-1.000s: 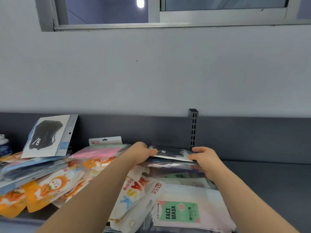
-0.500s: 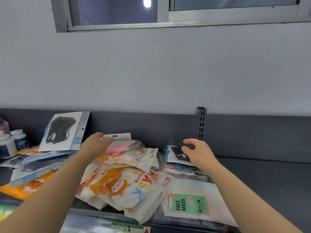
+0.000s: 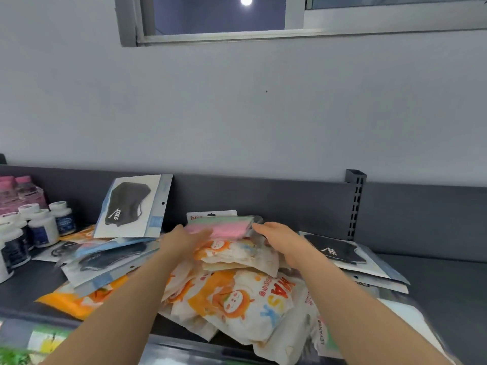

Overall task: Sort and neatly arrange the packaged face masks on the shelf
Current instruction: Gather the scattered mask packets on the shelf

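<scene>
both hands now converge on the pink mask pack, away from the black stack

half a second ago the right hand [image 3: 283,239] rested on the black mask pack [image 3: 334,250] at the right; it has since swung left, so the sorting seems to move on to the middle heap. the left hand [image 3: 184,239] and the right flank the pink mask pack [image 3: 224,227] on top of the orange cartoon packs [image 3: 237,299], fingers loosely spread and touching its ends, not yet closed round it, far back on the shelf [image 3: 448,285].
</scene>
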